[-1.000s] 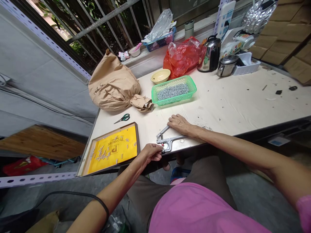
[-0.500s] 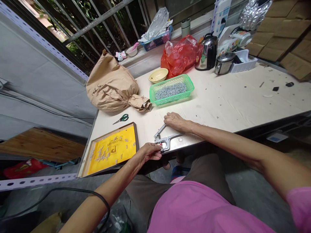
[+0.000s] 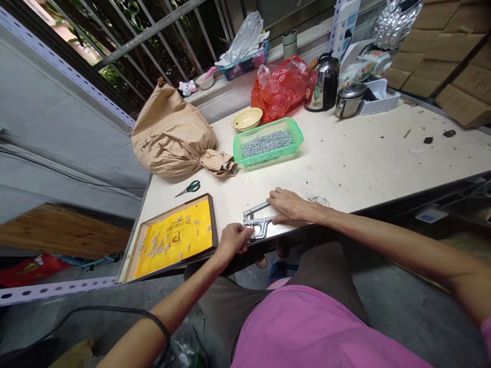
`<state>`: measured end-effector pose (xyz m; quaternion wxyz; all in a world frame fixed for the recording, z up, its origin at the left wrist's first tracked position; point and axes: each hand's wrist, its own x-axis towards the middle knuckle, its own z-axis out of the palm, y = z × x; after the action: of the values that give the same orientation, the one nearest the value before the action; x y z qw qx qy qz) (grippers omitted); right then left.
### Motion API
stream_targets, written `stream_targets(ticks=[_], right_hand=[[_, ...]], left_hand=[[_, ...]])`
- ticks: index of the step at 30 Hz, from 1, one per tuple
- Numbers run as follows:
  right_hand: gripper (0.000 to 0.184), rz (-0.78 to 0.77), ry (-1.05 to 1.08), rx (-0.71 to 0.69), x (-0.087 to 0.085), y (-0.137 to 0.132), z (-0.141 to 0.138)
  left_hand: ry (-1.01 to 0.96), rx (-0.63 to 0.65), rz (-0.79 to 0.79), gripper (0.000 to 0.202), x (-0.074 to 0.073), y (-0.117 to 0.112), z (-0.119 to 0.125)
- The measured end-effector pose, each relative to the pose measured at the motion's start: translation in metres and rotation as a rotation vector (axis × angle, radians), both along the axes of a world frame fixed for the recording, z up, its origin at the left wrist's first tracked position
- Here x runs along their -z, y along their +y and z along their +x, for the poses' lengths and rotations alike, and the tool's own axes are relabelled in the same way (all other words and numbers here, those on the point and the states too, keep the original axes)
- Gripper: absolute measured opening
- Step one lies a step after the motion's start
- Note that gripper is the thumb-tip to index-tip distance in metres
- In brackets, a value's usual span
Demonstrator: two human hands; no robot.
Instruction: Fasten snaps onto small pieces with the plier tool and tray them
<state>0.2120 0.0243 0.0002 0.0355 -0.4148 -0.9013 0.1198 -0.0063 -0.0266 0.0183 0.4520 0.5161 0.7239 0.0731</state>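
Note:
A metal plier-like press tool (image 3: pixel 258 223) lies at the near edge of the pale table (image 3: pixel 364 153). My right hand (image 3: pixel 288 206) is wrapped over its two handles, which now lie close together. My left hand (image 3: pixel 232 238) pinches at the tool's head with fingers closed; what it holds there is too small to make out. To the left, a shallow tray with a yellow lining (image 3: pixel 172 237) holds several small metal pieces. Behind the tool, a green basket (image 3: pixel 267 141) is filled with small metal parts.
Green-handled scissors (image 3: pixel 188 188) lie beside a brown paper sack (image 3: pixel 172 135). Further back stand a yellow bowl (image 3: pixel 246 118), a red plastic bag (image 3: pixel 280 88), a steel kettle (image 3: pixel 322 83) and a steel pot (image 3: pixel 350 100). Cardboard boxes (image 3: pixel 448 56) stack at the right.
My right hand has closed down on the tool's handles, bringing the raised upper handle toward the lower one. My left hand stays at the tool's head. The view has shifted slightly.

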Motion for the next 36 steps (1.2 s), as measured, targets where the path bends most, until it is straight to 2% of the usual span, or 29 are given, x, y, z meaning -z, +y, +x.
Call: stream_targets(ticks=[2,4,7,11,14,18,24,28,31,34,36], right_hand=[[0.039,-0.004,0.004,0.003,-0.002,-0.003,-0.003],[0.035,0.002,-0.004,0.000,-0.004,-0.004,-0.006],[0.035,-0.038,-0.035,-0.002,-0.009,-0.001,-0.008],[0.053,-0.143,-0.105,-0.007,-0.015,0.002,-0.008],[0.052,-0.118,-0.166,0.074,-0.019,-0.002,-0.013],[0.031,-0.126,-0.173,0.096,-0.021,-0.008,-0.018],[0.016,-0.130,-0.161,0.089,-0.008,-0.012,-0.018],[0.016,-0.106,-0.132,0.048,-0.004,-0.015,-0.017],[0.017,-0.038,-0.123,0.048,-0.004,-0.016,-0.013],[0.036,0.025,-0.035,0.023,-0.001,-0.014,-0.006],[0.049,0.022,0.050,-0.032,0.006,-0.011,0.000]], left_hand=[[0.205,0.216,0.365,0.021,-0.001,-0.003,0.007],[0.322,0.450,0.588,0.026,0.000,0.000,0.015],[0.375,0.703,0.670,0.048,0.005,0.014,0.027],[0.396,0.847,0.597,0.058,0.007,0.033,0.034],[0.416,0.900,0.573,0.057,0.005,0.042,0.036],[0.408,0.942,0.557,0.037,0.005,0.045,0.036],[0.416,0.901,0.551,0.021,0.006,0.041,0.037],[0.411,0.880,0.526,0.017,0.006,0.041,0.039],[0.428,0.829,0.554,0.023,0.009,0.035,0.040],[0.402,0.764,0.630,0.044,0.011,0.024,0.034],[0.345,0.714,0.708,0.052,0.009,0.017,0.018]])
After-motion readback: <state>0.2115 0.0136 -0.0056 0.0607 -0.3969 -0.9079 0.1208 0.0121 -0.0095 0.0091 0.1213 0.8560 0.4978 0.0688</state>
